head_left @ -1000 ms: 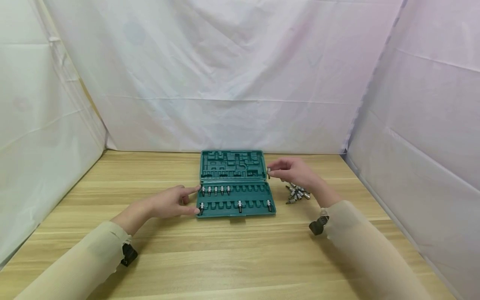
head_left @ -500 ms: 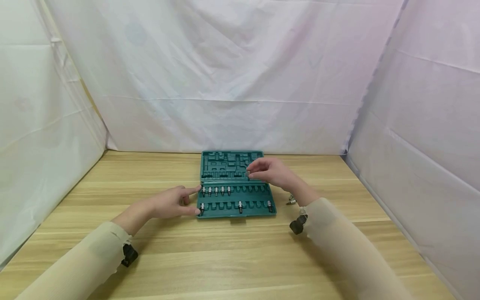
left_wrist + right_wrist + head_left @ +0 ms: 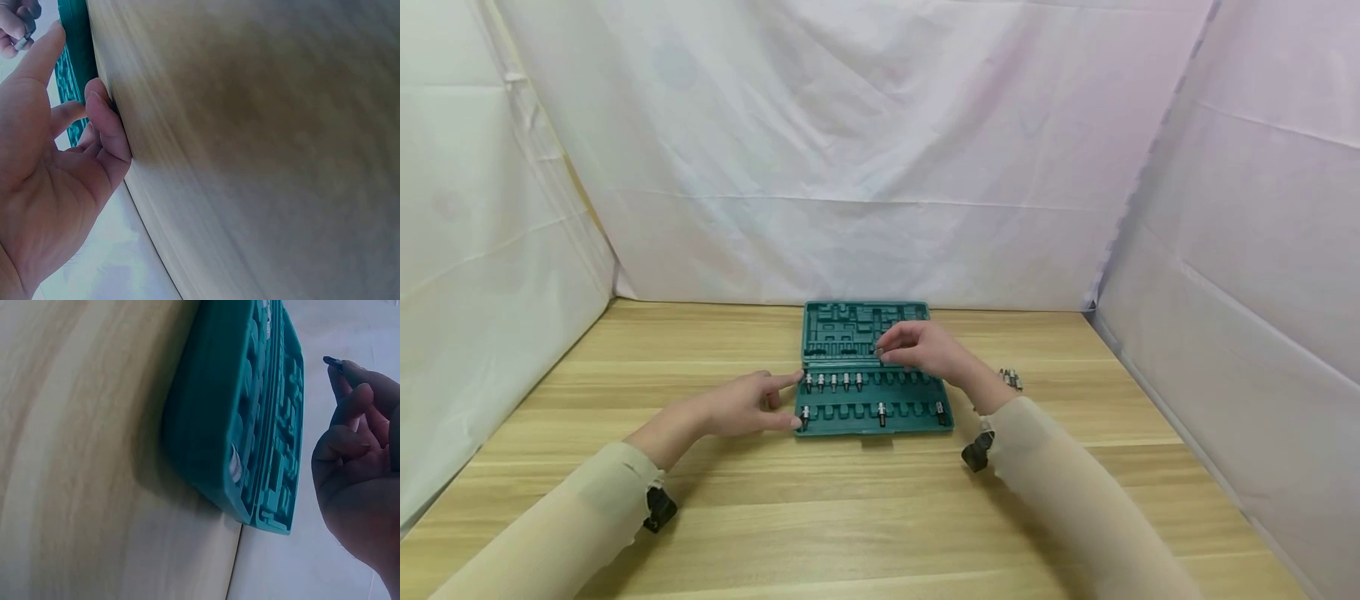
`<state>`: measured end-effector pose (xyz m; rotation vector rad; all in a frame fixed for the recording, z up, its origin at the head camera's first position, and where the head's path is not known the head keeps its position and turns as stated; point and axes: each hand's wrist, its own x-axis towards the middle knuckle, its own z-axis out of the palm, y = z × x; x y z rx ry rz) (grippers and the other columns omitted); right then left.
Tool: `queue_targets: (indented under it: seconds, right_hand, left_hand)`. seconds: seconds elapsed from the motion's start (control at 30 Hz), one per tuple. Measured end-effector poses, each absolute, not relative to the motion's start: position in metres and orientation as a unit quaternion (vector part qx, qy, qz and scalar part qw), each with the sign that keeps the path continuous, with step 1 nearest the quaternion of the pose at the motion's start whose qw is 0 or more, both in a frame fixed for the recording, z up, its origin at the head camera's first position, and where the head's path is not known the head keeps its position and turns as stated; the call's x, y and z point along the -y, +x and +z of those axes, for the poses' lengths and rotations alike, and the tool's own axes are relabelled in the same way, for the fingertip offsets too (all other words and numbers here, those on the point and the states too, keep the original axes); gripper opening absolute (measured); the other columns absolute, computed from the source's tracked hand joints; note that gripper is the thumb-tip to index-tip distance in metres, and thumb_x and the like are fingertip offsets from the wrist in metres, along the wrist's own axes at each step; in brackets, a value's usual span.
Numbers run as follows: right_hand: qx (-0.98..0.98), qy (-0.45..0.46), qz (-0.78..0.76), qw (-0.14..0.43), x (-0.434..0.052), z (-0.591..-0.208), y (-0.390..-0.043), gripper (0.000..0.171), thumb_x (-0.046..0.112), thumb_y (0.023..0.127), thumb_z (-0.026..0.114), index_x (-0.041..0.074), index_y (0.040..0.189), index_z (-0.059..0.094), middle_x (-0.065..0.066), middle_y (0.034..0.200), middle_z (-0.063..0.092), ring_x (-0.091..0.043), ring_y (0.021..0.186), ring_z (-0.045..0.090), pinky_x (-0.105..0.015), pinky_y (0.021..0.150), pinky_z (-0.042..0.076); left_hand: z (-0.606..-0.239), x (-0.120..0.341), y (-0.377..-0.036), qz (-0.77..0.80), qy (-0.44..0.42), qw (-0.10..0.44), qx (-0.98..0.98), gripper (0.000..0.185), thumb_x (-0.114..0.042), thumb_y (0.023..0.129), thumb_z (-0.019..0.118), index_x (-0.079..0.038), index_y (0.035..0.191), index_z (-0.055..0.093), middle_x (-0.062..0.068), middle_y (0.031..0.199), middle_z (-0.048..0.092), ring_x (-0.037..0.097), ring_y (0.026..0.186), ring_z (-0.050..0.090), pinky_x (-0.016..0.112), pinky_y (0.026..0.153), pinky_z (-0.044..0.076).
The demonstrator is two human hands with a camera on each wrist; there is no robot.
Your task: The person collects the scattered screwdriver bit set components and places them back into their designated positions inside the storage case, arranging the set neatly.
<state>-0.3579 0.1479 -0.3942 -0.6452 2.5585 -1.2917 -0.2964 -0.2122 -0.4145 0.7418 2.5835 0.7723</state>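
A green plastic case lies open on the table. My left hand rests at its left side, thumb and index finger straight against the edge, the other fingers bent under. My right hand pinches a small bit socket between thumb and fingertips, above the hinge area of the case. Several bit sockets stand in the left part of the upper row. In the lower row are one at the left end, a middle bit socket and one at the right end.
A pile of loose bit sockets lies on the wooden table right of the case, partly hidden by my right forearm. White curtains enclose the back and sides. A dark wrist camera sits below my right sleeve.
My right hand has moved left with the bit socket, from beside the case's right edge to over its hinge. My left hand stays in place.
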Motion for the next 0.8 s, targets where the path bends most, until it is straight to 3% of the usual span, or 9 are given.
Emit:
queue_targets:
  seconds: [0.4,0.8]
  right_hand:
    - [-0.885,-0.202,-0.401,0.125,-0.131,-0.405,-0.359,0.013,0.018,0.104,0.078,0.014,0.116,0.080,-0.004,0.111,0.080,-0.022,0.088,0.070,-0.036,0.079,0.059]
    - [-0.911,-0.196,-0.343,0.115,-0.120,-0.410,-0.359,0.009,0.021,0.104,0.079,0.018,0.112,0.081,-0.001,0.111,0.078,-0.017,0.101,0.071,-0.040,0.091,0.058]
  left_hand:
    - [-0.415,0.212,-0.294,0.274,0.261,0.171,-0.910,0.091,-0.049,0.104,0.076,-0.011,0.174,0.032,0.007,0.109,0.057,0.018,0.093,0.055,0.034,0.079,0.049]
    - [-0.415,0.212,-0.295,0.274,0.260,0.170,-0.910,0.091,-0.049,0.104,0.076,-0.012,0.174,0.032,0.007,0.108,0.056,0.018,0.091,0.054,0.034,0.077,0.047]
